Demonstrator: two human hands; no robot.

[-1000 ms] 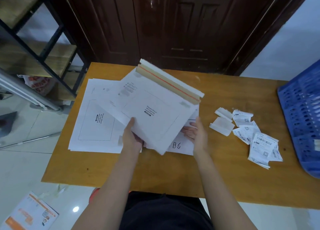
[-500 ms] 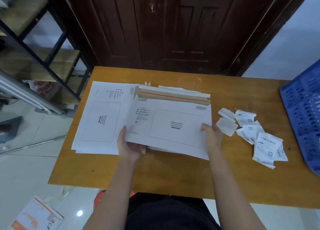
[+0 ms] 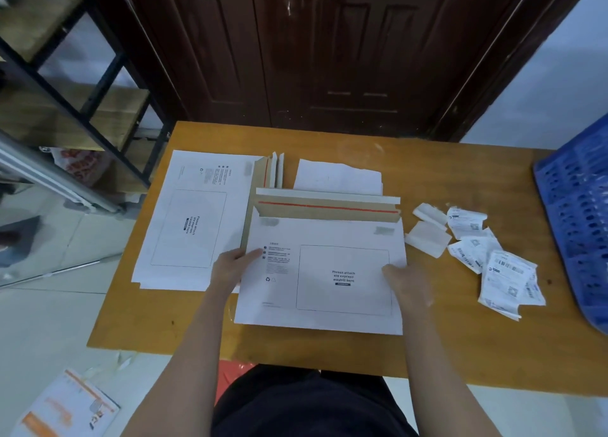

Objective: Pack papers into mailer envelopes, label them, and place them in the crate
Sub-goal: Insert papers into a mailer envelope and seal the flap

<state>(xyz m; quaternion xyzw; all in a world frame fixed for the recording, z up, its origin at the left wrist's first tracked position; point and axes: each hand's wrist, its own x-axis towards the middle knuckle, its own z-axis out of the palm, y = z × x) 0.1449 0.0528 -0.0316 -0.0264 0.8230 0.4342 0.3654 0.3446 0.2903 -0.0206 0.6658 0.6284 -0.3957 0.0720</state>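
The orange-brown wooden surface (image 3: 460, 347) is laid out as a packing station, with everything set within arm's reach of its near edge. At the far right the blue perforated plastic crate (image 3: 579, 213) is kept beside the work area, probably so that finished mailers can be dropped in without a stretch. On the left a stack of flat white cardboard mailer envelopes (image 3: 194, 219) is stored printed side up, ready to be drawn from. In the middle, one white cardboard mailer envelope with its brown flap open (image 3: 325, 272) is laid flat with the waybill box facing up and the red adhesive strip exposed at the far side, so that it can seemingly be filled and labelled. Behind it a few white paper sheets (image 3: 339, 176) are kept near the opening. To the right, a loose heap of printed waybill labels (image 3: 500, 268) is waiting. The mailer is steadied at both sides: the left hand (image 3: 230, 268) is pressed on its left edge, the right hand (image 3: 408, 282) rests on its right edge, and both grips are released, fingers flat.
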